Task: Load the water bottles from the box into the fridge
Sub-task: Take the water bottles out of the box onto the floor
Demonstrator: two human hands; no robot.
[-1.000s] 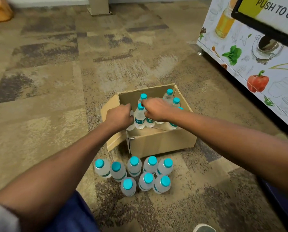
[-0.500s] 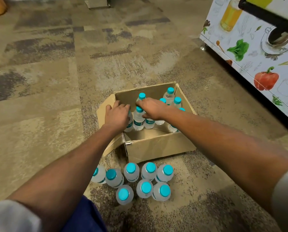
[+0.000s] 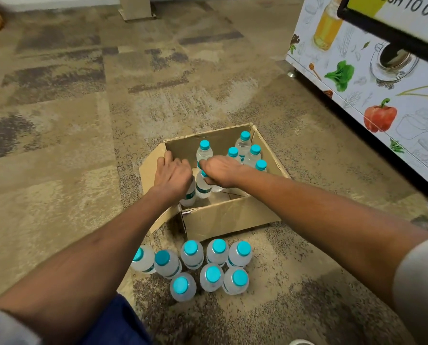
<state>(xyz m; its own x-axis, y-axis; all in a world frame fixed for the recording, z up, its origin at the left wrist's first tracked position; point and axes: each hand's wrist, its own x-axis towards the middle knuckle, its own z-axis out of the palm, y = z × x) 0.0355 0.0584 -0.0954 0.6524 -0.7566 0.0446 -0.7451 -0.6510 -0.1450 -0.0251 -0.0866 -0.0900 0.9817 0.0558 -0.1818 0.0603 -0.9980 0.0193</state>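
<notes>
Floor bottles (image 3: 192, 267): 8 capped water bottles stand clustered on the carpet (image 3: 58, 185), just in front of the box.
Box (image 3: 230, 217): open cardboard, its left flap folded outward.
Left hand (image 3: 173, 176): fingers curled down over a bottle (image 3: 188, 196) at the box's near-left; the grip itself is hidden.
Right hand (image 3: 221, 170): fingers closed on the neck of a second bottle (image 3: 203, 188) beside it.
Far bottles (image 3: 244, 150): 5 upright toward the back and right.
Fridge (image 3: 372, 78): far right, printed with vegetables.

bottles (image 3: 243, 148) in box (image 3: 228, 216) – fridge (image 3: 372, 95) right
</notes>
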